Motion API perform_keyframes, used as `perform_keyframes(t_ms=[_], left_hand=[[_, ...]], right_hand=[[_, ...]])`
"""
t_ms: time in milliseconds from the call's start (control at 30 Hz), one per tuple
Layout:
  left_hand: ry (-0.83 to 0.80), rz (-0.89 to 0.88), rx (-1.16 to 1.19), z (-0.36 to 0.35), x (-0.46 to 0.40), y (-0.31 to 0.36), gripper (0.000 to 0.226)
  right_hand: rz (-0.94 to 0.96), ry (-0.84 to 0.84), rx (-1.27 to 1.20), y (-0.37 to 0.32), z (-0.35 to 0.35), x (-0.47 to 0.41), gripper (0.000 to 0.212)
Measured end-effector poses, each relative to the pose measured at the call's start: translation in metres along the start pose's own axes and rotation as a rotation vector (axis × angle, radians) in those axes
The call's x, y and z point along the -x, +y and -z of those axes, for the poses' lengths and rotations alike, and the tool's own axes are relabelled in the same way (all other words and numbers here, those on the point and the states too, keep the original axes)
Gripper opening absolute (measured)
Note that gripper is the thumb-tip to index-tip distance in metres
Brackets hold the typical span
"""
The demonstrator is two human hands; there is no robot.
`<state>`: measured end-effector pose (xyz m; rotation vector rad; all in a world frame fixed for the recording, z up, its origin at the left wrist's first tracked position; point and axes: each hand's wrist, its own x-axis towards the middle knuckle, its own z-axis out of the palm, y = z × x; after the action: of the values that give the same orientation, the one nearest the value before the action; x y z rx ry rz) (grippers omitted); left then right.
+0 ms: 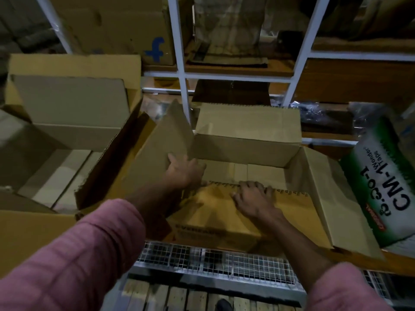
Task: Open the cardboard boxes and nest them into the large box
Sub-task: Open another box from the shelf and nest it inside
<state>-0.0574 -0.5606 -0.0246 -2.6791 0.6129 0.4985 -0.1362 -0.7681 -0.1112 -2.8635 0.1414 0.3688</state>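
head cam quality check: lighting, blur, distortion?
Head view: dim, warm light, with the shelves at top nearly lost in shadow; both the left hand and right hand look soft, as does the printing on the open box; wide-angle bending splays the shelf uprights outward; no glare; the tape carton at right stays legible.

The open cardboard box (244,151) sits in the middle on a wire-mesh shelf (202,259), with the metal rack (180,72) behind it. To its left, touching its side flap, lies a larger open box (67,113) holding smaller boxes, and to its right leans a printed tape carton (386,187). The left hand (185,170) rests inside at the box's left wall; the right hand (253,198) lies on its near flap (215,212).
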Motion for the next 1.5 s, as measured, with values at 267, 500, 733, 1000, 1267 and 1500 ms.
perform_keyframes(t_ms=[267,500,733,1000,1267,1500], left_hand=[[0.039,0.043,0.398,-0.052,0.010,-0.009,0.081],[0.422,-0.012,0.384,-0.004,0.040,0.009,0.076],[0.328,0.000,0.398,0.041,0.088,0.011,0.043],[-0.139,-0.304,0.411,-0.004,0.130,0.045,0.059],[0.190,-0.203,0.276,-0.117,0.128,0.071,0.067],[0.327,-0.089,0.228,-0.142,0.108,0.086,0.049]], right_hand=[[0.007,0.153,0.046,0.002,0.024,-0.007,0.051],[0.088,0.434,-0.135,-0.018,0.090,0.017,0.038],[0.014,-0.169,-0.164,-0.036,0.156,0.087,0.023],[-0.056,-0.344,-0.175,-0.036,0.073,0.138,0.045],[-0.013,-0.080,0.048,0.004,-0.008,0.159,0.057],[-0.037,0.164,0.050,0.022,-0.039,0.149,0.025]])
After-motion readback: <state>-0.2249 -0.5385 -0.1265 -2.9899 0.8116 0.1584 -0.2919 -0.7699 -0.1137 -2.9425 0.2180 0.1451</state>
